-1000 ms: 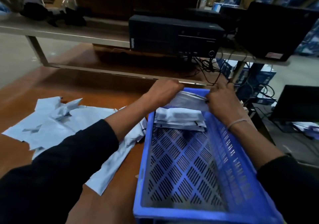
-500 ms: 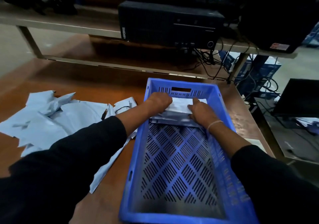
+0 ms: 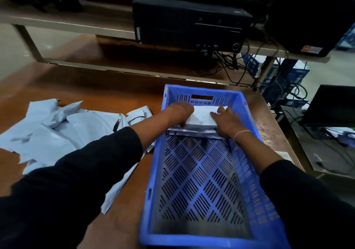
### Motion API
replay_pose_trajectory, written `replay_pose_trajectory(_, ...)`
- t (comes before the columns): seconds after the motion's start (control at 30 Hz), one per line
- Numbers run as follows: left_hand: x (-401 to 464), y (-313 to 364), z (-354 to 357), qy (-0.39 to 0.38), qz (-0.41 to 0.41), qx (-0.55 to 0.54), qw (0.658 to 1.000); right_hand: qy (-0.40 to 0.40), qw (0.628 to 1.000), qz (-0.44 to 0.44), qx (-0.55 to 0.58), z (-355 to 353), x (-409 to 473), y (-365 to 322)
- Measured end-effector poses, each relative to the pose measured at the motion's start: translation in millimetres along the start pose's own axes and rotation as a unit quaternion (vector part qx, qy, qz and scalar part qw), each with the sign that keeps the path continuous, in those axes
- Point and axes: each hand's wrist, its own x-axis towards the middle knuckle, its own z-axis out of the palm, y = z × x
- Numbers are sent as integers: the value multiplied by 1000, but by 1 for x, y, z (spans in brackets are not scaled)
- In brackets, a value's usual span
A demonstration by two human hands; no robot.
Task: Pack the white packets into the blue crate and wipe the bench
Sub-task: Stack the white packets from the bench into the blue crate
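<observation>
Both hands, left hand [image 3: 179, 112] curled and right hand [image 3: 225, 121] flat, press the white plastic packet stack [image 3: 201, 119] (far end) inside the blue perforated plastic crate [image 3: 194, 235].

Both arms reach forward toward 12 o'clock, black sleeves pushed up, forearms bare. Left hand [image 3: 180, 112] comes in from 8 o'clock, knuckles up, fingers curled down at the left end of the packet [image 3: 201, 118], thumb hidden. Right hand [image 3: 225, 123] comes in from 5 o'clock, palm down, fingers fairly straight and spread, resting flat on the packet's right end; a thin band sits on that wrist. Hands are near each other, not touching.
</observation>
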Motion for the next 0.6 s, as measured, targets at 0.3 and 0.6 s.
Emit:
replay_pose_trajectory(0.3, -65, -32, -2, 231, 15, -210, 950, -64, 998, 6, 6, -25, -10, -15)
replay_pose_trajectory(0.6, -131, -113, 47, 282, -74, -421, 859, 163, 949, -88, 254, -109, -17, -106)
